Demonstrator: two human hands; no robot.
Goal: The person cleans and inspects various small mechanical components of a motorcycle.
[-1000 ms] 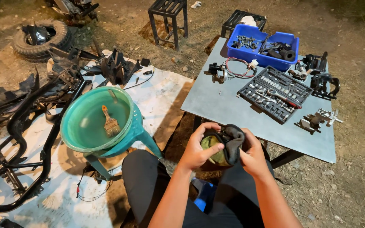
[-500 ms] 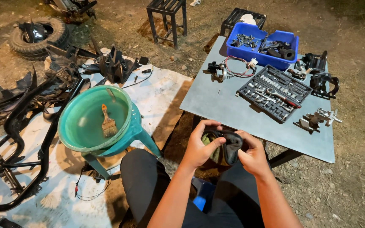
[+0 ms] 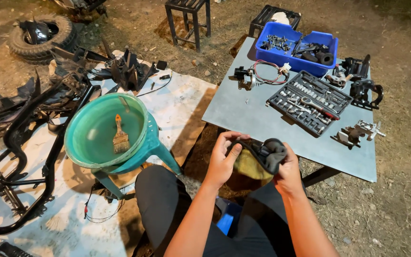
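Note:
My left hand (image 3: 223,159) and my right hand (image 3: 288,173) both grip a dark grey rag (image 3: 268,153) wrapped around a yellowish part (image 3: 249,166), held over my lap at the near edge of the grey table (image 3: 243,114). The part is mostly hidden by the rag and my fingers. On the table beyond my hands lies an open black socket set case (image 3: 310,101).
A blue bin (image 3: 297,45) of metal parts stands at the table's far edge, with a wired component (image 3: 255,75) and black metal pieces (image 3: 365,88) nearby. To my left a teal basin (image 3: 104,131) holds a paintbrush (image 3: 120,136). A motorcycle frame (image 3: 20,143), tyre (image 3: 39,35) and black stool (image 3: 186,16) lie around.
My hands have shifted the rag around the part, the left fingers now pulling the cloth over its top. The view has tilted slightly.

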